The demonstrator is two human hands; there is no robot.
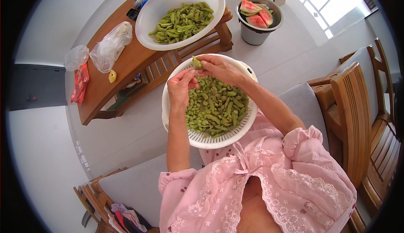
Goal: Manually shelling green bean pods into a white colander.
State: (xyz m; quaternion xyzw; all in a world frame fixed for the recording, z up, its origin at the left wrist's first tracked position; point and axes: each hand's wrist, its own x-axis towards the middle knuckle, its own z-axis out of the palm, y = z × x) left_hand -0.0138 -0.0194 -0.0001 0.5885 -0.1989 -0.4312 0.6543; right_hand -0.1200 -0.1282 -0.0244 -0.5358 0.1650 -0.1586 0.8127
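A white plastic colander basket [217,143] rests at my lap. Shelled green soybeans [197,114] lie on its left side, and unshelled soybean pods [228,110] fill its middle and right. Over the far part of the basket, my right hand [221,68] grips a green soybean pod [197,62] between thumb and fingers. My left hand [181,86] meets it there, thumb and forefinger pinched close to the right fingertips. Whether something small sits in that pinch is hidden.
A wooden coffee table [139,64] holds a large white basin [142,34] of soybean pods [186,23], clear plastic bags [110,46] and a red packet [80,83]. Behind the basket stands a grey bucket [252,35] with watermelon pieces [257,16]. Wooden chair frames [350,122] flank my right.
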